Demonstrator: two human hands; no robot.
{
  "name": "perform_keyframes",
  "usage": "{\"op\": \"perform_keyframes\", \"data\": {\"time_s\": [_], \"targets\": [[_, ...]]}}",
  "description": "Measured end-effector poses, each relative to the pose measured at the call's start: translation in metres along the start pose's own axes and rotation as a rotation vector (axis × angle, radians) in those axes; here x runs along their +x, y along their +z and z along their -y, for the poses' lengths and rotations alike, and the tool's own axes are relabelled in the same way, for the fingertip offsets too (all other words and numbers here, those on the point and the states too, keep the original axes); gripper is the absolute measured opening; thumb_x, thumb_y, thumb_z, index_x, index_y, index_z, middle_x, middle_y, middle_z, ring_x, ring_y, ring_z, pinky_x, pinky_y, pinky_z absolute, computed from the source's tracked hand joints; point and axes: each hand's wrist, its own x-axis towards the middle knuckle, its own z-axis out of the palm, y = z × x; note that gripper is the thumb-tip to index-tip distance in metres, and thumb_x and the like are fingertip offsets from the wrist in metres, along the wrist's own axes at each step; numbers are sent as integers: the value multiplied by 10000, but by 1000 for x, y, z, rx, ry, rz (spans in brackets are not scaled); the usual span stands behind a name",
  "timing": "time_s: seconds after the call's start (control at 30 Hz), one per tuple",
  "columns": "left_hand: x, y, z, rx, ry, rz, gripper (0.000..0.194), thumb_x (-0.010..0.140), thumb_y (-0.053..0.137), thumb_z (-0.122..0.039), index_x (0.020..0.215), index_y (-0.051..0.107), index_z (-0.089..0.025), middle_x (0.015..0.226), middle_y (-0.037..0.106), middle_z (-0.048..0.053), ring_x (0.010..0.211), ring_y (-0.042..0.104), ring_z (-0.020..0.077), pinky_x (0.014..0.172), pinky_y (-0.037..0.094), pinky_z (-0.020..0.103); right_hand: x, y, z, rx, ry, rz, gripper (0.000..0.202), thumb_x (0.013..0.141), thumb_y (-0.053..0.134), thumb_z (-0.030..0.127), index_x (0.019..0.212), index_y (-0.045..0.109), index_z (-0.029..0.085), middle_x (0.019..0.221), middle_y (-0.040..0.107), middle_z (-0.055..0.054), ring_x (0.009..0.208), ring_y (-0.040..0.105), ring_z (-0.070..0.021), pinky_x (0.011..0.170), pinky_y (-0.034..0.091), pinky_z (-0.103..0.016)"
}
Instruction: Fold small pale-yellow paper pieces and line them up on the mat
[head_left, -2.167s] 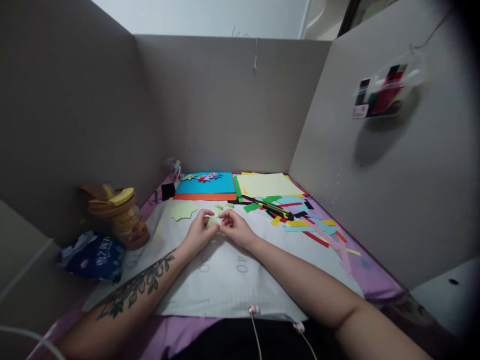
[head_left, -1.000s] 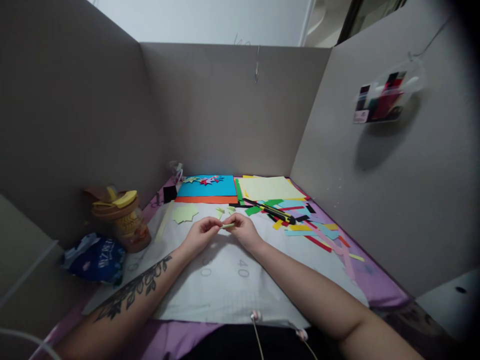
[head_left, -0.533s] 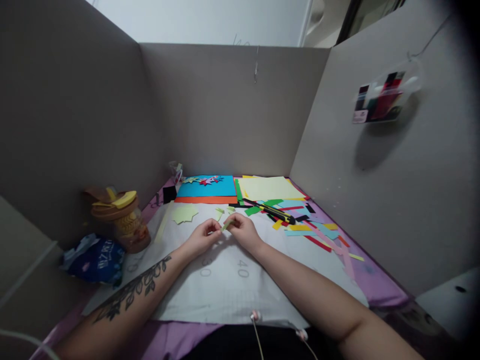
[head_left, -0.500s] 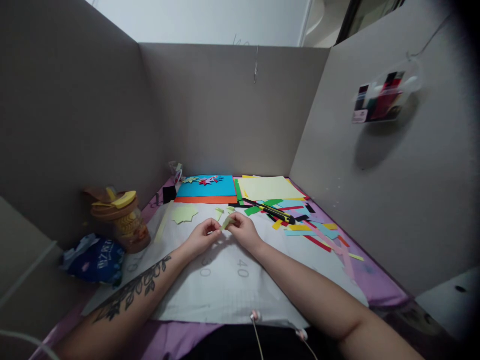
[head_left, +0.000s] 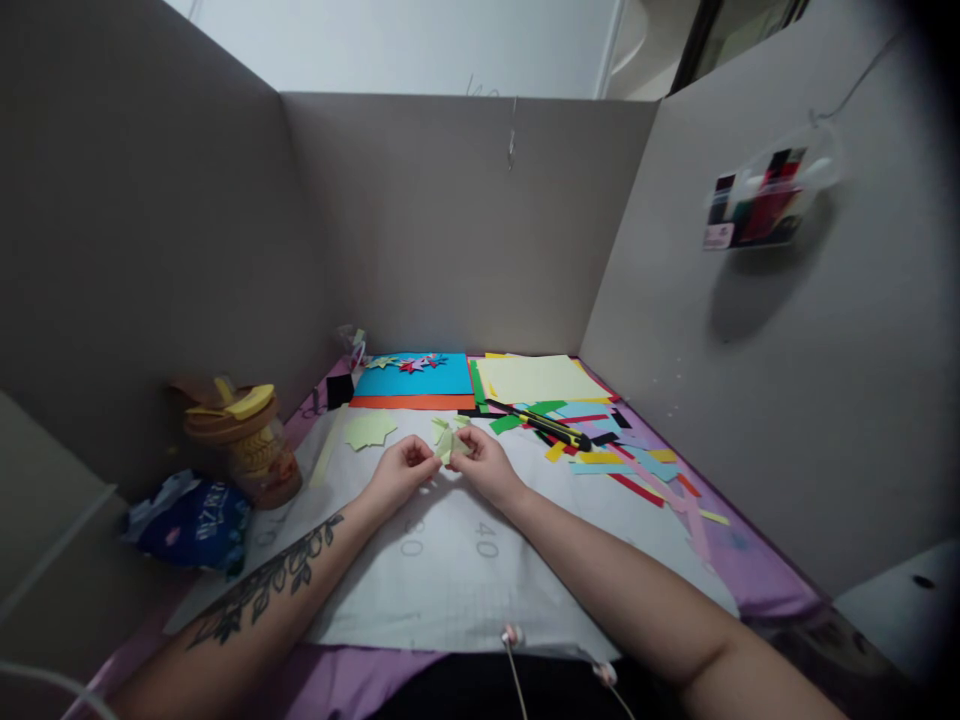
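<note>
Just below the middle of the frame, the left hand (head_left: 403, 470) and right hand (head_left: 486, 465) pinch a small folded paper (head_left: 447, 447), pale green, between their fingertips (small green pieces (head_left: 437, 427) lie right behind it). Left of centre, a jagged green cutout (head_left: 370, 431) lies on the white sheet (head_left: 442, 580); right of centre, a black-and-yellow cutter (head_left: 553, 430) rests across coloured strips (head_left: 598, 457). A lidded cup (head_left: 259, 455) stands lower left.

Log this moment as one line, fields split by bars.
left hand: fingertips at pale green paper | right hand: pinching same paper | nearby: black-and-yellow cutter on paper strips
</note>
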Motion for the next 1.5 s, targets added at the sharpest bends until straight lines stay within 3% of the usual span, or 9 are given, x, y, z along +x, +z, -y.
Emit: {"op": "perform_keyframes", "data": {"time_s": [0.13,0.33,0.57,0.7,0.83,1.03,1.5], "targets": [[1,0,3,27,57,-44,195,684,628,-298,684,484,-167,579,510,-44,509,464,81,480,349,185,-2,2,0,31,14,39,360,613,662,184,932,496,207,805,571,26,629,551,-114,566,443,-228],[2,4,1,13,97,-30,182,669,632,-248,732,477,-175,669,545,-34,596,513,93,550,381,192,1,2,-2,8,75,-87,364,611,643,190,923,454,200,613,557,62,509,534,-111,498,415,-218],[6,-2,0,14,83,-123,144,672,622,-246,731,514,-171,678,561,-19,623,530,108,575,405,205,10,-10,3,72,50,-213,349,583,632,202,879,449,191,640,563,56,491,527,-93,490,422,-210],[3,0,-2,18,105,-67,130,678,616,-274,725,572,-161,840,622,36,779,581,151,685,453,241,6,-7,4,23,24,-163,318,599,617,198,871,453,191,636,555,59,505,530,-91,501,421,-206],[-1,3,-4,57,48,29,163,703,603,-296,780,640,-157,753,647,27,687,577,148,634,447,243,1,-1,4,-5,59,-110,351,606,620,210,908,441,199,641,551,65,498,545,-97,500,421,-212],[-1,2,-2,32,-28,-17,237,684,645,-325,833,669,-142,776,682,41,669,592,146,615,444,235,0,-1,7,80,169,-48,399,619,578,220,984,419,206,654,569,59,519,579,-116,528,451,-237],[0,3,1,54,15,-56,237,654,666,-305,821,661,-136,814,682,64,729,616,172,688,486,276,-1,0,5,81,124,-12,434,597,605,192,997,435,206,706,565,56,531,541,-98,539,420,-223]]}}
